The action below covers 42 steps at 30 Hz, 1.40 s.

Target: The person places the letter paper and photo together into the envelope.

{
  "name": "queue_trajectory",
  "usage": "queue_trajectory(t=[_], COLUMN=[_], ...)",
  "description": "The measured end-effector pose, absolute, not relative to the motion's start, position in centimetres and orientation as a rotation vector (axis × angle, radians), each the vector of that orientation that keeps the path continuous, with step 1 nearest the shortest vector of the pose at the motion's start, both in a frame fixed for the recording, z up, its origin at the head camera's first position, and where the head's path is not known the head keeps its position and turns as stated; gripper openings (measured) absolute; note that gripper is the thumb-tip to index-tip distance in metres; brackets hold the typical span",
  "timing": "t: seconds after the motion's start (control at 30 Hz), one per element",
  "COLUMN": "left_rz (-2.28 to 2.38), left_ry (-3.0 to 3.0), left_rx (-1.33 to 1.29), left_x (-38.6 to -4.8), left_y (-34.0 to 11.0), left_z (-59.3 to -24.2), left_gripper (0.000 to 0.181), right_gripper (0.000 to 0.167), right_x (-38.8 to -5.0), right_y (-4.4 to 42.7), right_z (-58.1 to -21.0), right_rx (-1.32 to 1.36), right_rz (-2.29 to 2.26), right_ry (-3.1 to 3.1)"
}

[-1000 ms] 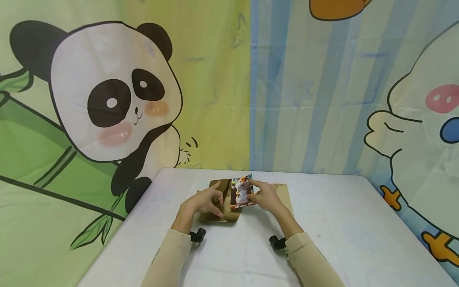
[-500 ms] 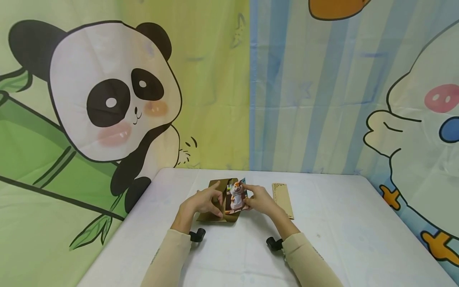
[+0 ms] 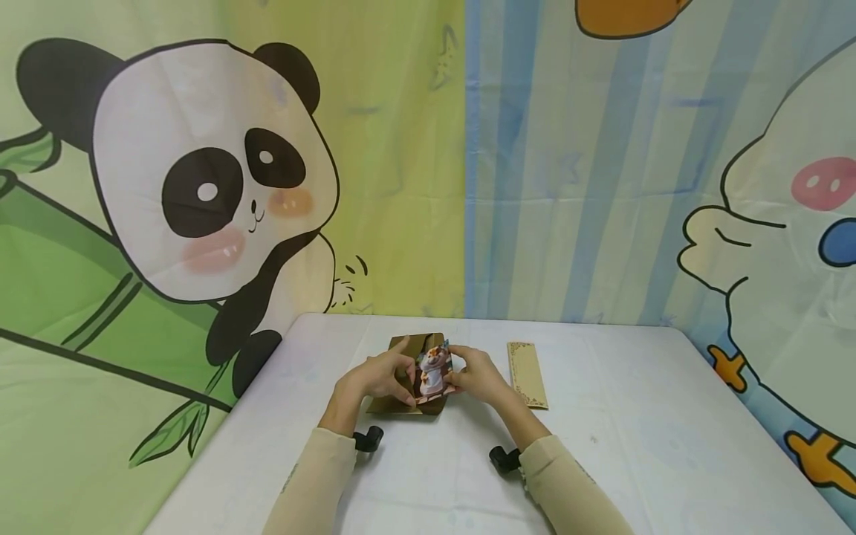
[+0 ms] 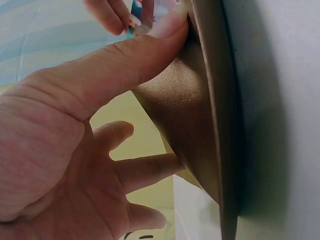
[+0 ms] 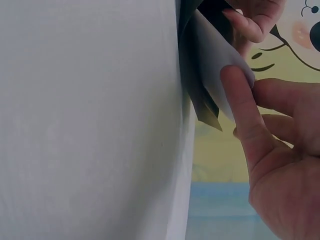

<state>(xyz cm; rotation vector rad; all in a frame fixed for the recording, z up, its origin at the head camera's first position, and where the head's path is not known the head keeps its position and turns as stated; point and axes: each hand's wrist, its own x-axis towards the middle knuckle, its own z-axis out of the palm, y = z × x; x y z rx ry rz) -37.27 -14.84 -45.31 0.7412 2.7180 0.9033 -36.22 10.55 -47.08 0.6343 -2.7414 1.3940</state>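
Note:
A brown paper envelope (image 3: 416, 344) lies on the white table, one layer of it raised. My left hand (image 3: 380, 375) pinches that raised layer; in the left wrist view the thumb (image 4: 167, 25) presses its edge and other fingers (image 4: 150, 170) spread out behind. Between thumb and fingers my right hand (image 3: 478, 377) holds a photo card (image 3: 433, 373) picturing a hamster in white clothes. The card leans over the envelope, its left edge by my left fingers. In the right wrist view the card's pale back (image 5: 215, 62) slants against the dark paper; how deep its far edge lies is hidden.
To the right of the envelope, a tan paper strip (image 3: 527, 375) with a patterned border lies flat on the white table (image 3: 615, 416). Behind the table hangs a cloth with a printed panda (image 3: 214, 171) and coloured stripes. Black cameras (image 3: 368, 439) sit at both wrists.
My right hand has brought the hamster card leftward and lower, over the envelope and close to my left fingers. The tan strip has come into full view. My left hand stays in place.

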Motion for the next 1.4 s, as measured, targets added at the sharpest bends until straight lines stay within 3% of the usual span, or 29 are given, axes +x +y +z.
queue_trajectory(t=[0.27,1.4], left_rz=[0.865,0.859], left_ry=[2.726,2.717], left_rx=[0.744,0.752], left_x=[-37.3,-37.3], left_y=[-15.0,-14.8], left_z=[-45.4,-45.2], left_gripper=[0.031,0.032], right_gripper=[0.053,0.064], right_x=[-36.3,-36.6], right_y=[10.0,7.5], right_z=[-47.5,-48.5], right_rx=[0.643,0.728], right_rz=[1.507,1.467], right_ry=[-2.721,-2.743])
